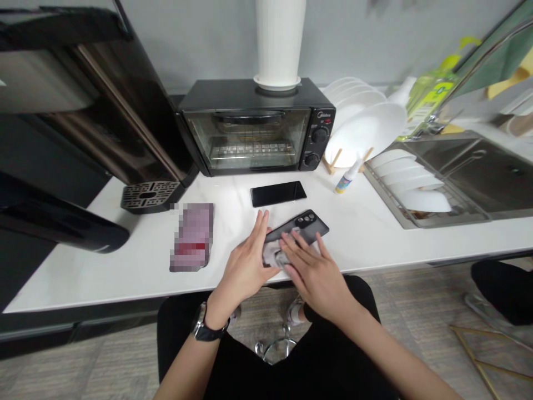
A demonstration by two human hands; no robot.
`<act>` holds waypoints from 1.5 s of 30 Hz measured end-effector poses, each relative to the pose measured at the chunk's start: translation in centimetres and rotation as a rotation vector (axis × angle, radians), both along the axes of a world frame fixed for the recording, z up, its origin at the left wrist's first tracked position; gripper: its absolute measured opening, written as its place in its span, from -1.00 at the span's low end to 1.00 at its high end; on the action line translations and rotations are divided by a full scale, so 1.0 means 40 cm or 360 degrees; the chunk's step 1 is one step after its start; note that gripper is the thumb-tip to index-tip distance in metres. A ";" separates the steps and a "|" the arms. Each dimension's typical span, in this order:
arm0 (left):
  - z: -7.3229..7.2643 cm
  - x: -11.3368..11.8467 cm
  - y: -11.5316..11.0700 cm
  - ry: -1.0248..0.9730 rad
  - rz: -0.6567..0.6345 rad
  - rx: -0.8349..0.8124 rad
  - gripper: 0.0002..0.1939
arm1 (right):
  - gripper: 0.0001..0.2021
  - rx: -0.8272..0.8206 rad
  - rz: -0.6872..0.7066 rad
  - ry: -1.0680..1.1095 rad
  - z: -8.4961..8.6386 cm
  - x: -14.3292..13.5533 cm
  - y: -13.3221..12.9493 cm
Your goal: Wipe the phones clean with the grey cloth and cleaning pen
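Observation:
A dark phone (321, 226) with its camera side up lies at a slant near the counter's front edge. My left hand (249, 256) is at its left end, thumb and fingers apart around that end. Over the phone's lower back lies my right hand (310, 266), fingers spread, on a greyish patch that may be a cloth or a printed picture. Behind them a black phone (278, 194) rests screen up. To the left is a purplish, pixelated flat object (195, 233). A small spray bottle (346, 179) leans right of the black phone.
A toaster oven (254, 139) with a white pot (280, 44) on top stands at the back. The coffee machine (152, 191) is on the left. Plates (362, 128), a sink (491, 178) and a green soap bottle (433, 100) are on the right.

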State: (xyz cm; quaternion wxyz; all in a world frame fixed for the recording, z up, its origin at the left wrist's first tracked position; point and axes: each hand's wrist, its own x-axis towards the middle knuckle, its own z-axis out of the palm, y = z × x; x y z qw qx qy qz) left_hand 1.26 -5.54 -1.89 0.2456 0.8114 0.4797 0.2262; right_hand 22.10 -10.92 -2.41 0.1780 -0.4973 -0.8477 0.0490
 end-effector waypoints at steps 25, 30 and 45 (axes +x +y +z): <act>-0.001 0.006 0.006 0.0048 0.0009 0.0111 0.21 | -0.49 0.0073 -0.0418 -0.0031 -0.025 0.068 0.206; 0.002 0.006 0.003 0.0042 -0.0001 0.0116 0.20 | -0.49 0.0125 -0.0375 -0.0077 -0.022 0.086 0.216; 0.002 0.001 0.004 0.0068 -0.0028 0.0078 0.15 | -0.49 0.0174 -0.0306 -0.0088 -0.026 0.145 0.133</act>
